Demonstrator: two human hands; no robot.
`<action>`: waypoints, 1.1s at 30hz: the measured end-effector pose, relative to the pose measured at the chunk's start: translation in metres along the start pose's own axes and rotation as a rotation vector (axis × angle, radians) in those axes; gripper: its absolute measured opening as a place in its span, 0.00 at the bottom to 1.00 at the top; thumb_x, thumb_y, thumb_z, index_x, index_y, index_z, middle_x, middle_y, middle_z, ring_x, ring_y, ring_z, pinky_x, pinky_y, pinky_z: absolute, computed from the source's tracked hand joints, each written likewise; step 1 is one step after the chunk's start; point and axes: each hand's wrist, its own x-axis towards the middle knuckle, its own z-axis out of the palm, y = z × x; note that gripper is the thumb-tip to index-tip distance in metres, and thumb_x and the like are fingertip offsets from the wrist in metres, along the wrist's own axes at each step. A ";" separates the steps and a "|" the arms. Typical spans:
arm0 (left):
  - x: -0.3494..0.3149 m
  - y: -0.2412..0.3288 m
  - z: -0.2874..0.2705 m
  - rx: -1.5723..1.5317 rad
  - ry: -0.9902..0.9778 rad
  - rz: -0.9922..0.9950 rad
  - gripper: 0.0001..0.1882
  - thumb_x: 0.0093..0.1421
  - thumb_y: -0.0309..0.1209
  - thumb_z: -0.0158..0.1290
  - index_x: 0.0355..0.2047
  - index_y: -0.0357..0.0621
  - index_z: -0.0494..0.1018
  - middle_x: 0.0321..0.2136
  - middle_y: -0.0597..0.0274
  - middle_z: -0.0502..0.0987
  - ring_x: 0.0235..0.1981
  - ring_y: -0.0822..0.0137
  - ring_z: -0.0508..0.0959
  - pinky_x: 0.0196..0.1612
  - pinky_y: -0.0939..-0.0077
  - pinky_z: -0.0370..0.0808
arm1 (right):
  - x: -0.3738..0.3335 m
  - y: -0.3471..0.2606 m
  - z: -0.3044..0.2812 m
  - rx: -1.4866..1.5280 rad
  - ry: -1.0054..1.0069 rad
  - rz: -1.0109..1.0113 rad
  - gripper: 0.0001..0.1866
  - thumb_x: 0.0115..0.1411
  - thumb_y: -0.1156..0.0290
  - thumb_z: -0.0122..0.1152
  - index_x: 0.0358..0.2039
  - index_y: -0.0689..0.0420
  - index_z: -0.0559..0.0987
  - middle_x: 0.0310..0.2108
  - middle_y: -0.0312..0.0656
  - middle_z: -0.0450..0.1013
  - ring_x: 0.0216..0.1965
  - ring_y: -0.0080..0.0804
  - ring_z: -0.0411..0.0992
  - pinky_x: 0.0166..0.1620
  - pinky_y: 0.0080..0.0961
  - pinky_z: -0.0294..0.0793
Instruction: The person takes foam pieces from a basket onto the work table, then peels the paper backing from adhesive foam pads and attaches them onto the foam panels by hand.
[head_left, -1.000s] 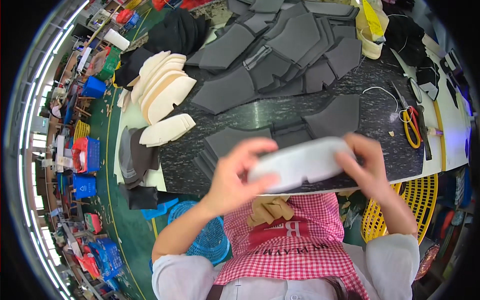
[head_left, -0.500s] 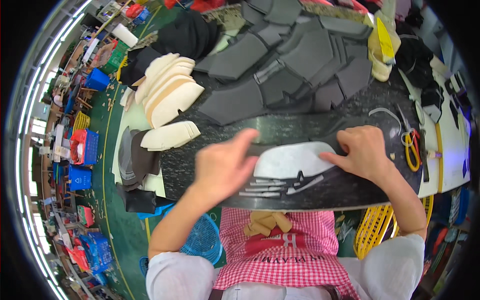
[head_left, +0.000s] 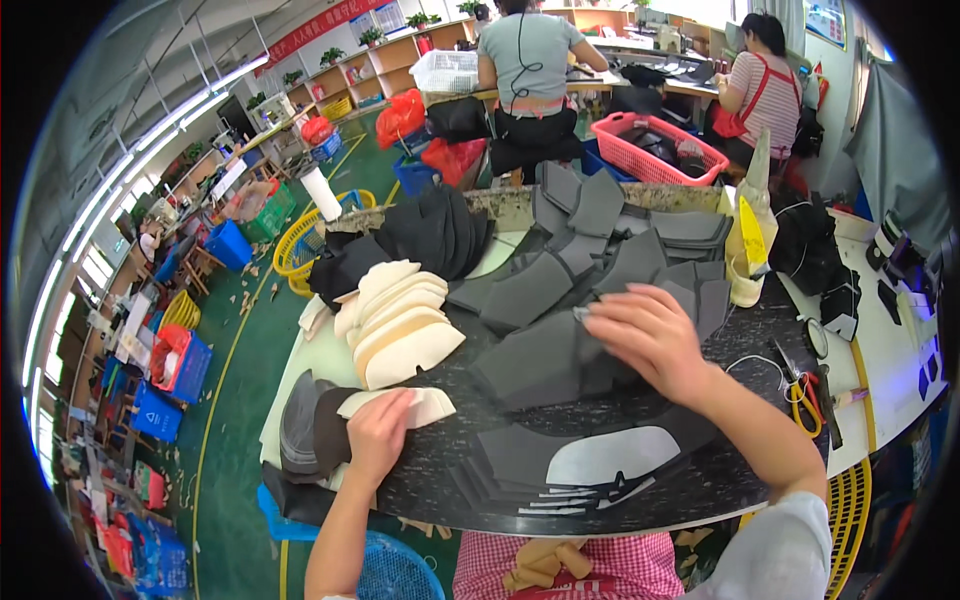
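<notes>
At the table's left side my left hand (head_left: 376, 438) is closed with its fingertips on the small stack of cream curved pieces (head_left: 432, 406). My right hand (head_left: 648, 338) is over the dark grey cut pieces (head_left: 530, 362), its fingers stretched out and slightly blurred. A small light grey scrap (head_left: 581, 314) shows at its fingertips; whether it is touched or gripped is unclear. In front of me a white curved piece (head_left: 610, 455) with a small notch lies on fanned dark pieces (head_left: 500, 450). Several thin white strips (head_left: 560, 500) lie along its near edge.
A larger cream stack (head_left: 405, 345) and black pieces (head_left: 430, 235) lie at the far left. Scissors with orange handles (head_left: 803, 405) lie at the right, near a yellow-marked holder (head_left: 750, 240). A pink basket (head_left: 655, 145) and two people are beyond the table.
My view has tilted up toward the room. Both hands have left the white piece: the left went to the small cream stack, the right to the dark grey pieces.
</notes>
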 end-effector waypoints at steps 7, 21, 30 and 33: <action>0.022 0.044 -0.027 0.159 0.529 0.371 0.14 0.47 0.31 0.61 0.37 0.54 0.77 0.43 0.60 0.76 0.42 0.59 0.73 0.42 0.65 0.74 | -0.059 -0.108 -0.022 0.186 -0.397 0.271 0.33 0.54 0.49 0.60 0.54 0.56 0.69 0.57 0.49 0.61 0.57 0.45 0.62 0.60 0.44 0.57; 0.030 0.135 -0.075 -1.106 -0.142 0.127 0.17 0.40 0.32 0.69 0.29 0.41 0.75 0.28 0.58 0.74 0.28 0.64 0.75 0.33 0.79 0.70 | -0.003 -0.152 -0.026 1.398 -0.039 0.447 0.07 0.55 0.77 0.57 0.22 0.61 0.70 0.21 0.32 0.64 0.22 0.15 0.59 0.23 0.17 0.56; 0.029 0.141 -0.045 -1.926 -0.165 -0.039 0.06 0.51 0.26 0.58 0.27 0.40 0.73 0.40 0.55 0.70 0.44 0.61 0.71 0.52 0.62 0.67 | -0.025 -0.154 -0.014 1.271 0.085 0.427 0.06 0.53 0.78 0.58 0.21 0.61 0.71 0.20 0.37 0.67 0.20 0.23 0.65 0.22 0.21 0.62; 0.036 0.135 -0.053 -2.358 0.050 -0.463 0.29 0.64 0.51 0.37 0.56 0.40 0.56 0.43 0.51 0.69 0.48 0.51 0.70 0.60 0.52 0.60 | -0.079 -0.165 -0.002 0.948 -0.059 0.482 0.05 0.49 0.80 0.60 0.22 0.60 0.72 0.20 0.39 0.65 0.20 0.33 0.66 0.24 0.25 0.66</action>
